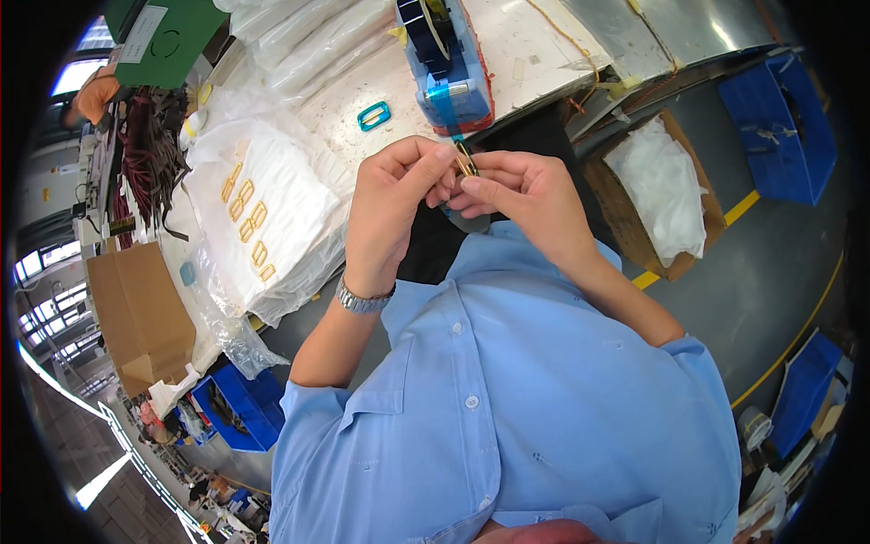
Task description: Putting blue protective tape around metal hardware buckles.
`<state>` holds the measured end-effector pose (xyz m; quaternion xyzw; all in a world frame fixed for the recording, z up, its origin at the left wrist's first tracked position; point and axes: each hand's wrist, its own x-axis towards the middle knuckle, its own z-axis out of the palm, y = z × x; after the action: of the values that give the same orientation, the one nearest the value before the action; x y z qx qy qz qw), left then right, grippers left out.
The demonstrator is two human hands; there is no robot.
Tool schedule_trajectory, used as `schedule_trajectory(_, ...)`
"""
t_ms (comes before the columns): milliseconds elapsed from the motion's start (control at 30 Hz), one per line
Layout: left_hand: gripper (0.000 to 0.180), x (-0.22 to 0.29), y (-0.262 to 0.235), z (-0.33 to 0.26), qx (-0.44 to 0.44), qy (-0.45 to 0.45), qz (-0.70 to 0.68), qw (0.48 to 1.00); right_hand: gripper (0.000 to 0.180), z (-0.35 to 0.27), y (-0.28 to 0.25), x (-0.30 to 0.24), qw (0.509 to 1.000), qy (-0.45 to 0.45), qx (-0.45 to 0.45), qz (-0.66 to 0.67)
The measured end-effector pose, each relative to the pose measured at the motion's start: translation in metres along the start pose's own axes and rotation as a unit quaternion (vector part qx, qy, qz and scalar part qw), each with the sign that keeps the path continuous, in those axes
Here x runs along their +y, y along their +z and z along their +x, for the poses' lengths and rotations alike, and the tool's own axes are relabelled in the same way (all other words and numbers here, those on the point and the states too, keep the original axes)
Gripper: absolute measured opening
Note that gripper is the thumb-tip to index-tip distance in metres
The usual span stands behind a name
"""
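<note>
the left hand (394, 186) and right hand (535, 192), close together, have fingers clamped on a small gold-coloured piece (468, 164), twelve o'clock from the blue shirt (580, 390). from the hands, the green box (188, 54) at ten o'clock bears a white label (142, 36), unreadably small; gold buckles (258, 215) lie at nine on white sheeting (308, 199); grey floor (725, 299) shows at four, beyond the pale table (535, 63).

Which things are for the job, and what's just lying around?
Probably for the job:
gold piece between left hand and right hand
gold buckles
blue tape dispenser
blue loop

Probably just lying around:
cardboard box
blue bin, upper right
dark straps
</note>
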<state>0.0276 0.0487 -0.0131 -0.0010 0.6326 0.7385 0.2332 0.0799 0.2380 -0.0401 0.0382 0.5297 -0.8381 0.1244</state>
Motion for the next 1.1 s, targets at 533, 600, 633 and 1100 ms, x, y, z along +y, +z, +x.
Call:
schedule_trajectory(533,0.021,-0.025,-0.005,0.011,-0.054,-0.061,-0.098,0.992,0.034,-0.006,-0.008,-0.017,0.990,0.089,-0.058,0.092)
schedule_trajectory(600,0.019,-0.030,-0.004,0.012,-0.044,-0.057,-0.124,0.990,0.033,-0.007,-0.008,-0.019,0.988,0.098,-0.060,0.104)
schedule_trajectory(633,0.019,-0.032,-0.003,0.012,-0.043,-0.056,-0.126,0.990,0.033,-0.007,-0.008,-0.020,0.986,0.106,-0.062,0.117)
schedule_trajectory(1100,0.016,-0.036,0.011,0.000,-0.024,-0.126,-0.336,0.933,0.014,0.005,-0.001,-0.036,0.991,0.053,-0.040,-0.112)
